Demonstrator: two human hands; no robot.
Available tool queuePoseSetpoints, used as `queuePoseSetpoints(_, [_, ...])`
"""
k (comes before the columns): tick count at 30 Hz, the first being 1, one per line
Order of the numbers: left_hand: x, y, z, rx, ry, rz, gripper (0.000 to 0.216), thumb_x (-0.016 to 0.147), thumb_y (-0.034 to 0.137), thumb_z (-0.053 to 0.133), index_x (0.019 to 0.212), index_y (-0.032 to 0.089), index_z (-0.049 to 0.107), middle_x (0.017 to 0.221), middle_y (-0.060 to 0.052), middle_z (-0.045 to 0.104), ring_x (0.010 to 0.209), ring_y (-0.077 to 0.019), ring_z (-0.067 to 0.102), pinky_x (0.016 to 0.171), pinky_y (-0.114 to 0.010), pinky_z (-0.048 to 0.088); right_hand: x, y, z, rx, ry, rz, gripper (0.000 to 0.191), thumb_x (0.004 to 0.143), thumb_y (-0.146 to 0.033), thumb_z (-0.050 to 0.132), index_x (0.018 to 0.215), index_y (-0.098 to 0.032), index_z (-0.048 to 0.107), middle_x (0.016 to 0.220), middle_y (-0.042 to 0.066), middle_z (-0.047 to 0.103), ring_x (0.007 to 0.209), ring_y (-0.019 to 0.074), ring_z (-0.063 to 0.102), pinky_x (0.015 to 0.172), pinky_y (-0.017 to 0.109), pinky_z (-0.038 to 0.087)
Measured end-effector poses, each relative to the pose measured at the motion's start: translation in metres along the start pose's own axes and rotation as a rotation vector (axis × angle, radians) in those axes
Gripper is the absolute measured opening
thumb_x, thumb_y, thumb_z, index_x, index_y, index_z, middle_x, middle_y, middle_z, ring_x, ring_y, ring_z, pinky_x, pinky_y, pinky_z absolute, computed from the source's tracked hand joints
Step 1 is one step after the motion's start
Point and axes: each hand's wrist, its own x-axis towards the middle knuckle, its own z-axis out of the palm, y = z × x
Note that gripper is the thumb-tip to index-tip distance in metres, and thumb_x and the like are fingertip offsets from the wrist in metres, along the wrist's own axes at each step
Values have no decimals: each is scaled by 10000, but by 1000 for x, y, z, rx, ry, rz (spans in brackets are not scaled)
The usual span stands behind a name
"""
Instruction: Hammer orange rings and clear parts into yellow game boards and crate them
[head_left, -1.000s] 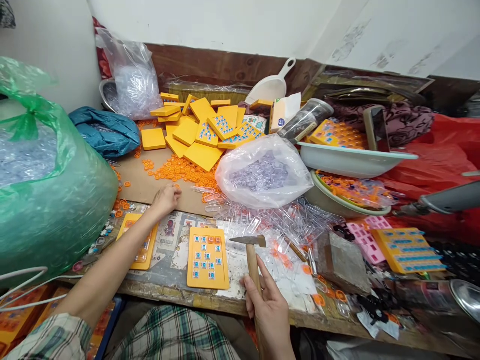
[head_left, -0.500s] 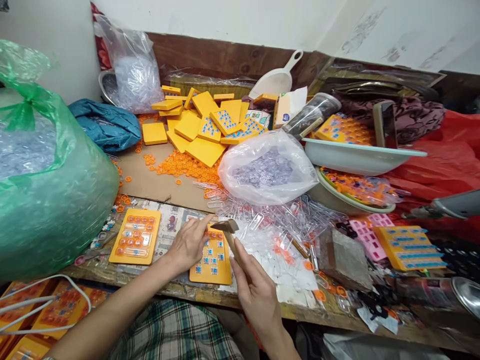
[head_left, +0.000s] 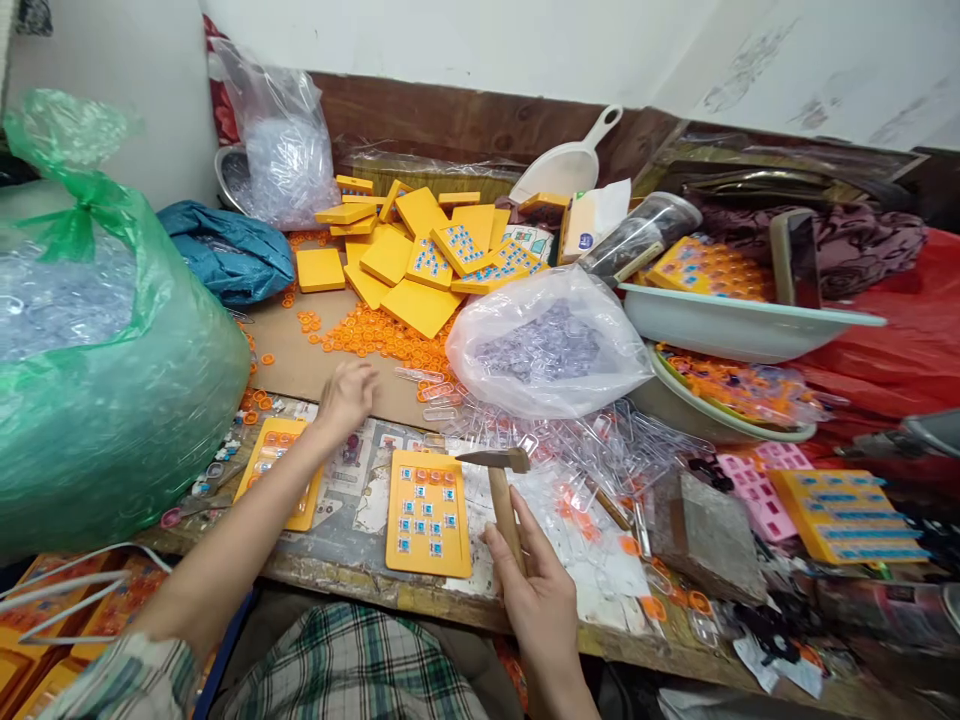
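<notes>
My right hand [head_left: 534,590] grips the wooden handle of a small hammer [head_left: 496,470], whose metal head hovers just right of a yellow tray [head_left: 427,512] set with blue squares and orange rings. My left hand [head_left: 346,392] reaches forward over the cardboard sheet [head_left: 300,365], close to a heap of loose orange rings [head_left: 375,335]. Its fingers are smeared by motion. My left forearm crosses a second yellow tray [head_left: 279,470] that holds orange rings and clear pieces.
A big green bag [head_left: 112,380] of clear parts fills the left. A pile of yellow trays [head_left: 409,255] lies at the back, a clear bag [head_left: 551,345] of parts in the middle. Bowls [head_left: 742,325], a stone block [head_left: 705,530] and more trays [head_left: 847,500] crowd the right.
My left hand left the front yellow tray and moved forward and left to the orange rings. The hammer swung back from over the tray to its right side.
</notes>
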Motion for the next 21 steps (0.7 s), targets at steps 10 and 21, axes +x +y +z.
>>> queuePoseSetpoints(10, [34, -17, 13, 44, -192, 12, 172, 762, 139, 592, 873, 158, 723, 873, -53, 694, 826, -187, 644, 791, -282, 511, -8, 16, 0, 274, -22, 334, 801, 685, -534, 719, 1381, -225, 470, 749, 14, 680, 337, 41, 338, 291, 198, 302])
queuePoseSetpoints(21, [-65, 32, -5, -115, -278, 218, 398, 820, 171, 554, 1214, 180, 502, 924, -39, 642, 859, -176, 616, 803, -299, 505, -8, 9, -2, 75, -79, 66, 558, 805, -442, 633, 1311, -218, 558, 1033, 77, 717, 738, 210, 680, 606, 321, 578])
